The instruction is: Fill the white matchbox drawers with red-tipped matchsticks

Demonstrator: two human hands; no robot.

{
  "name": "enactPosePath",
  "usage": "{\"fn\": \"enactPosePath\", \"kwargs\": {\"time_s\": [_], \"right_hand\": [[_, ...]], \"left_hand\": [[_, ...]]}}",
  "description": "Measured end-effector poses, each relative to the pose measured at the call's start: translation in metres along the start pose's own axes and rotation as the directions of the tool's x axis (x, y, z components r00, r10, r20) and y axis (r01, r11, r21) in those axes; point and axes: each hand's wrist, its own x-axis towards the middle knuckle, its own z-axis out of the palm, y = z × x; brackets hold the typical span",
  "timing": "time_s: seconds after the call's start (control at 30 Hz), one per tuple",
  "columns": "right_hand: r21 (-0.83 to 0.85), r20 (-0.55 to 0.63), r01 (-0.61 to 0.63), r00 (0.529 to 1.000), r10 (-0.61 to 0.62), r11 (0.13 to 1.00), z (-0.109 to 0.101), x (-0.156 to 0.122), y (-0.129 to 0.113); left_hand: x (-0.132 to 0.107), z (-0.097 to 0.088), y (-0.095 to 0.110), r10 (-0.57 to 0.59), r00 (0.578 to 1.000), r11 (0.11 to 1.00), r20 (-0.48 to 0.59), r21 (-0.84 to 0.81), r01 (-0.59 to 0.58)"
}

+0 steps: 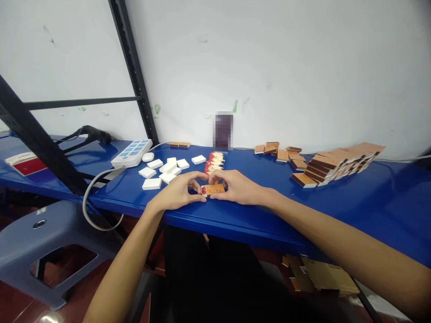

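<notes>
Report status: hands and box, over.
Left hand, right hand both pinching matchbox on blue table. Loose matches piled just behind it. White trays left, apart from hands.

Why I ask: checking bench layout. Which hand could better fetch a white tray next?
Probably the left hand: the white trays lie just left of it, while the right hand sits beyond the matchbox.

Soft, even light fills our view; the blue table [387, 202] shines at its near edge. Our left hand [177, 193] and right hand [237, 187] cast faint shadows by the matchbox [213, 189]. The left edge bends; one far patch is pixelated.
</notes>
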Motion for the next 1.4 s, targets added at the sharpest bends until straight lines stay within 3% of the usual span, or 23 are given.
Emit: {"fn": "enactPosePath", "kwargs": {"time_s": [0.13,0.4,0.53,0.6,0.7,0.8,0.9,0.97,1.07,1.17,1.4], "right_hand": [[-0.008,0.013,0.071,0.997,-0.071,0.997,0.007,0.000,0.000],[-0.060,0.043,0.080,0.996,-0.077,0.995,0.010,0.002,-0.008],[-0.266,0.134,0.107,0.988,-0.073,0.958,-0.005,-0.014,-0.013],[-0.372,0.093,0.019,0.995,0.017,0.928,-0.023,-0.035,-0.008],[-0.507,-0.195,-0.197,0.975,0.111,0.839,-0.059,-0.080,0.014],[-0.651,-0.429,-0.444,0.884,0.185,0.616,-0.088,-0.122,0.040],[-0.764,-0.440,-0.516,0.856,0.273,0.388,-0.094,-0.145,0.057],[-0.826,-0.386,-0.467,0.877,0.288,0.316,-0.089,-0.150,0.063],[-0.882,-0.324,-0.388,0.911,0.256,0.265,-0.082,-0.150,0.069],[-0.892,-0.325,-0.383,0.912,0.251,0.239,-0.083,-0.149,0.075],[-0.884,-0.289,-0.359,0.923,0.254,0.300,-0.093,-0.155,0.080]], "left_hand": [[0.000,0.000,0.003,0.008,1.000,0.999,0.020,-0.039,-0.007],[-0.001,-0.001,0.004,0.029,0.999,0.999,0.027,-0.038,-0.028],[-0.001,0.001,0.003,0.051,0.998,0.998,0.026,-0.029,-0.050],[0.000,0.001,0.004,0.044,0.999,0.999,0.031,-0.007,-0.044],[0.000,0.001,0.006,0.000,0.999,0.999,0.047,0.041,-0.001],[0.000,0.000,0.008,-0.032,0.998,0.997,0.057,0.072,0.028],[-0.001,0.000,0.009,-0.035,0.998,0.997,0.060,0.076,0.030],[-0.002,-0.001,0.009,-0.038,0.998,0.996,0.057,0.077,0.034],[-0.002,-0.001,0.009,-0.043,0.998,0.996,0.051,0.083,0.038],[-0.002,-0.001,0.009,-0.033,0.998,0.995,0.055,0.095,0.027],[-0.002,0.000,0.009,-0.033,0.998,0.995,0.058,0.099,0.028]]}}
